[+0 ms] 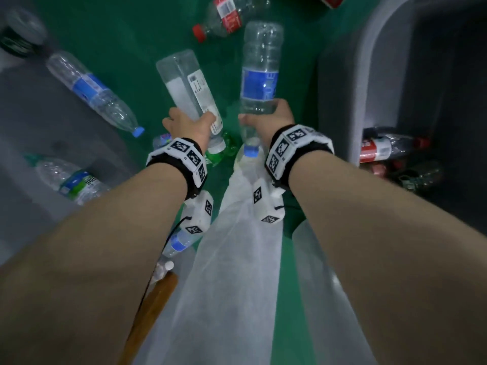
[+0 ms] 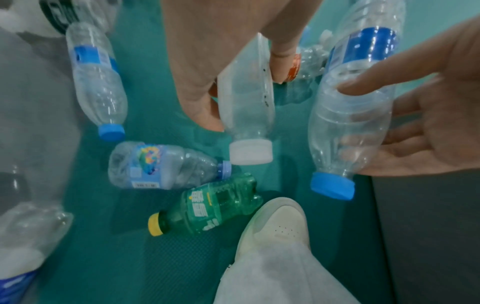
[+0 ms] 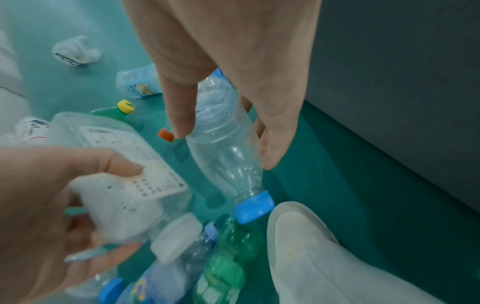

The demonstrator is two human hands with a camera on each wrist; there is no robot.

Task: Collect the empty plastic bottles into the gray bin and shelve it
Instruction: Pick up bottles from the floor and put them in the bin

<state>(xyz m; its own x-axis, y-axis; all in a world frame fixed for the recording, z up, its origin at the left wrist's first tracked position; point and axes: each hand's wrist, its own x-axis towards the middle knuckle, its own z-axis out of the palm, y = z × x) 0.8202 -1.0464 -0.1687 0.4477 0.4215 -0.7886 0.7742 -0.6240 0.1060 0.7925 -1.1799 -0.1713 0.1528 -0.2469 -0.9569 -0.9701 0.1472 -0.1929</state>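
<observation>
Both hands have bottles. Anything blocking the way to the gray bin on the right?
Nothing visible. The blue-label bottle in the right hand sits just left of the bin, with only bare floor between.

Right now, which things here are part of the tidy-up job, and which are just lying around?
Part of the job:
- square bottle, gripped by the left hand
- blue-label bottle, gripped by the right hand
- green bottle on the floor
- red-label bottle on the floor
- gray bin, some bottles already inside

Just lying about:
- white shoe
- wooden stick
</observation>
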